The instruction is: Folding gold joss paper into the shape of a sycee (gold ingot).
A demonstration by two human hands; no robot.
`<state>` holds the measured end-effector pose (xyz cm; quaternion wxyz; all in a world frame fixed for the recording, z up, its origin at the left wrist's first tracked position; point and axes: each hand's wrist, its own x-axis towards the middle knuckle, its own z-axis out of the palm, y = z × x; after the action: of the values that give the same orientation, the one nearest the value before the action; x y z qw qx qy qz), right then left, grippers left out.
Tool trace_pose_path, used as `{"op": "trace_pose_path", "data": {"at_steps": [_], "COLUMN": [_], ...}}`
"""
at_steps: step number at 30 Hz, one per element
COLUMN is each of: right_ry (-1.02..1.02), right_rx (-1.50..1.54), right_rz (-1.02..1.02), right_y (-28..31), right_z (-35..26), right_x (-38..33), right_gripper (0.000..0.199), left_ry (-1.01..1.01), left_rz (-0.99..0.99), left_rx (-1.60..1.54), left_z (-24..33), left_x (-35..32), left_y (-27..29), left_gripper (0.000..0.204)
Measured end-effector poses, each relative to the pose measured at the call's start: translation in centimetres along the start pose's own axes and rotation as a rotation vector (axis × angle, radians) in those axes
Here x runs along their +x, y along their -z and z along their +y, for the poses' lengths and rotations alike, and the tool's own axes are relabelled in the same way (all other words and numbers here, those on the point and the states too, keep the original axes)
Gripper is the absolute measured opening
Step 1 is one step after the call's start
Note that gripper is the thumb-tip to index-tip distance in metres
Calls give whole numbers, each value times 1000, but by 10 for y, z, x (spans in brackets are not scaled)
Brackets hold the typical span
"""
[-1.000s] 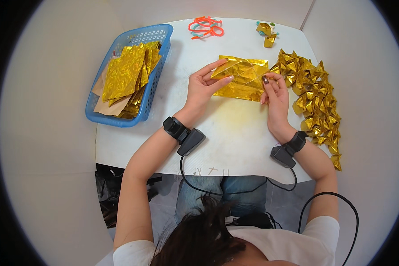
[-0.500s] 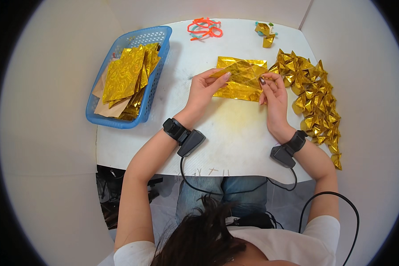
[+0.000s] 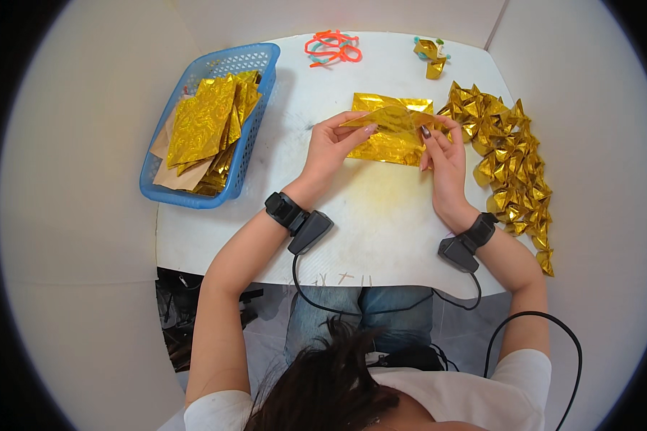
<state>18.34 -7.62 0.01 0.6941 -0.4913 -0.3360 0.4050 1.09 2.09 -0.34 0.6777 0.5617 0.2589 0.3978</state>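
My left hand [image 3: 331, 146] pinches the left end of a creased gold foil paper [image 3: 391, 121] between thumb and fingers. At its other end, the thumb and fingers of my right hand [image 3: 444, 149] close on the same paper. The held piece is partly folded and lifted slightly, its near edge seen at a slant. Flat on the table under it lies more gold foil paper [image 3: 387, 151], partly covered by the held piece and my fingers; how many sheets cannot be told.
A blue plastic basket [image 3: 247, 144] with gold foil sheets stands at the left. Many folded gold pieces [image 3: 519, 161] pile along the right edge of the white table [image 3: 302, 251]. Orange and teal twisted strips [image 3: 333, 50] and a small gold ornament [image 3: 434, 67] lie at the back.
The held foil paper has tipped, so its creased face shows less and it looks narrower. My left and right hands keep nearly the same places and grips.
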Motion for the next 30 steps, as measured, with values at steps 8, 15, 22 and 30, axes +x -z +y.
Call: {"op": "trace_pose_path", "data": {"at_steps": [8, 15, 22, 30], "right_ry": [-6, 145, 28, -23], "right_rx": [-110, -164, -92, 88], "right_rz": [-114, -88, -26, -84], "right_y": [2, 4, 8, 7], "right_z": [4, 10, 7, 0], "right_x": [-1, 3, 2, -3], "right_gripper": [17, 20, 19, 22], "left_ry": [-25, -110, -36, 69], "left_rz": [-27, -76, -191, -223], "left_rx": [3, 58, 111, -72], "left_z": [3, 0, 1, 12], "left_x": [-2, 0, 0, -4], "left_y": [2, 2, -1, 5], "left_gripper": [22, 18, 27, 32]}}
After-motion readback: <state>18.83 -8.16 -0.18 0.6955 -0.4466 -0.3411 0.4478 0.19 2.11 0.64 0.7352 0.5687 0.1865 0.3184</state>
